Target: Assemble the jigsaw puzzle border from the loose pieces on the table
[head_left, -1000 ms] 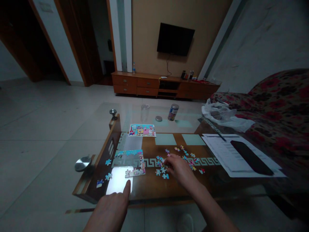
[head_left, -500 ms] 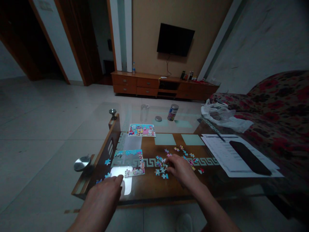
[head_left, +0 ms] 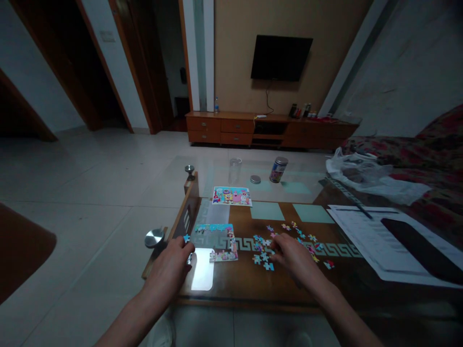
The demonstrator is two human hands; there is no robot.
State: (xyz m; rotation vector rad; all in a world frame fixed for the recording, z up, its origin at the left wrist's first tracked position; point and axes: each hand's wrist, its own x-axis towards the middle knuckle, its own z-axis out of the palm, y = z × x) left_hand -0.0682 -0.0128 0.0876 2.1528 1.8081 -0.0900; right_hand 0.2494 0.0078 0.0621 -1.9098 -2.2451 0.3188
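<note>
My left hand [head_left: 171, 262], fingers curled, is at the left edge of the glass table. A blue puzzle piece [head_left: 186, 238] shows just past its knuckles, and another loose piece [head_left: 189, 259] lies by its thumb; what its fingertips hold is hidden. To its right lies a partly joined puzzle frame [head_left: 234, 243], with top, right and part of the bottom edge linked. My right hand [head_left: 294, 255] bends its fingers and thumb down over scattered puzzle pieces [head_left: 265, 257]; anything between the tips cannot be made out. Behind the frame lies a cartoon picture card [head_left: 232, 196].
A clear jar [head_left: 235, 169], a round lid [head_left: 255, 179] and a printed can [head_left: 278, 169] stand farther back. On the right are paper sheets [head_left: 358, 241], a dark phone-like slab [head_left: 419, 248], a pen [head_left: 363, 211] and a plastic bag [head_left: 376, 178]. Metal knobs [head_left: 154, 237] line the left side.
My view has turned a little left, so the table sits farther right. My left hand has moved forward to the loose pieces at the left edge. My right hand stays over the scattered pieces.
</note>
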